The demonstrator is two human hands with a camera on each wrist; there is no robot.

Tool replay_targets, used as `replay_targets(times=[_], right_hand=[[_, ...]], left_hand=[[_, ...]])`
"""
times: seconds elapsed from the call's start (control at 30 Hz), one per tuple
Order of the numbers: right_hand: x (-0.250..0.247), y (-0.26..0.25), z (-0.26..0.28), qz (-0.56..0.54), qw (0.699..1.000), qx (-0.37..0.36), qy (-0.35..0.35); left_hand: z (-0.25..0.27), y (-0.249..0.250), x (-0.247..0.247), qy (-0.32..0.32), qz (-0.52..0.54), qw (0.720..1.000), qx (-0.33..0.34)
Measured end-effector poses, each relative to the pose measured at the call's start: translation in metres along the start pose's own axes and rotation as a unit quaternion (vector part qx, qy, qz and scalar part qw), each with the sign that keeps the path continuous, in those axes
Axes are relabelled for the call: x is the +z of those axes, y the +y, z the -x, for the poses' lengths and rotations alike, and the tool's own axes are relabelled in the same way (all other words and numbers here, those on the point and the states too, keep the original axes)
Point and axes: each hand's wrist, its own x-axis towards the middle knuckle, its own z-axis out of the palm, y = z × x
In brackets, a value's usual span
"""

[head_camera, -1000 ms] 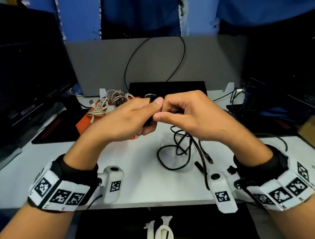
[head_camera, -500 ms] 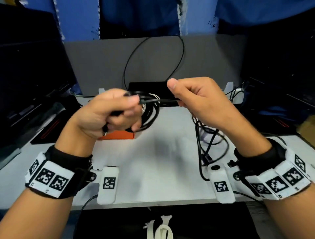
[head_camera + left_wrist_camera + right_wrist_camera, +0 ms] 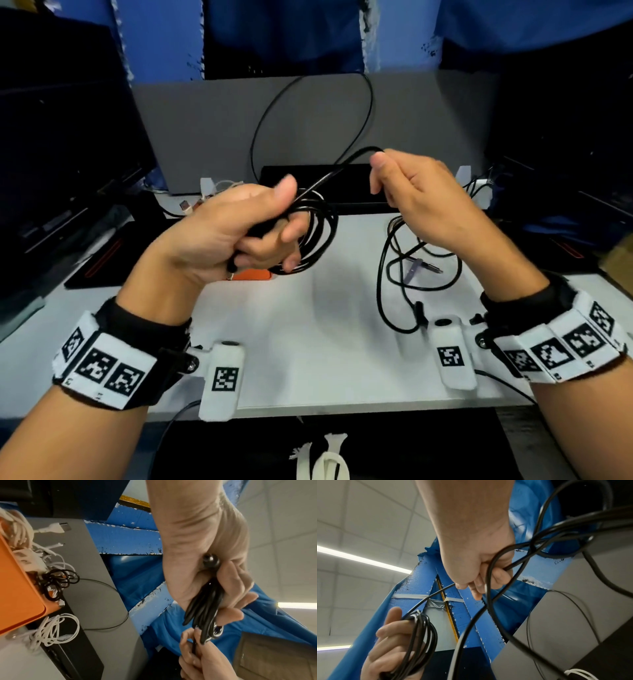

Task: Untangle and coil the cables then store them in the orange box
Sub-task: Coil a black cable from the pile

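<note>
My left hand (image 3: 253, 233) grips a bundle of black cable loops (image 3: 322, 233) above the table, thumb on top; the left wrist view shows the strands (image 3: 204, 607) clamped in its curled fingers. My right hand (image 3: 411, 195) pinches the same cable's free strand (image 3: 342, 168), which runs taut from the coil up to its fingers (image 3: 488, 577). The rest of the black cable (image 3: 411, 270) hangs from that hand and lies loosely tangled on the white table. The orange box (image 3: 251, 274) is mostly hidden behind my left hand; in the left wrist view the box (image 3: 18, 588) holds white and black cables.
A thin black wire (image 3: 308, 113) loops up the grey back panel. A black flat device (image 3: 329, 185) sits at the table's back. Dark monitors stand at both sides. White coiled cables (image 3: 54, 630) lie beside the box.
My hands have drawn apart and risen: the left has turned with the coil growing, the right has pulled the free strand up and to the right. The loose tangle shifted right on the table.
</note>
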Motion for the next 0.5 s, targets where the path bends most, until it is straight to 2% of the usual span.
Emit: replay_targets(times=[0.13,0.2,0.27,0.33,0.4,0.5], right_hand=[[-0.001,-0.001,0.001,0.000,1.000,0.008,-0.010],[-0.002,-0.003,0.002,-0.003,1.000,0.008,-0.004],[-0.002,-0.004,0.003,-0.014,1.000,0.007,-0.006],[-0.001,-0.003,0.002,0.009,0.999,0.005,-0.042],[0.000,0.001,0.002,0.071,0.992,0.017,-0.107],[-0.002,0.012,0.001,0.112,0.979,0.041,-0.168]], left_hand=[[0.006,0.011,0.001,-0.027,-0.069,0.997,-0.031],[0.011,0.018,0.002,-0.016,-0.071,0.997,-0.037],[0.011,0.023,0.005,0.032,-0.012,0.999,0.000],[0.007,0.025,0.005,0.097,0.083,0.988,0.085],[0.003,0.026,0.000,0.116,0.213,0.953,0.184],[0.005,0.030,-0.016,0.067,0.408,0.860,0.300]])
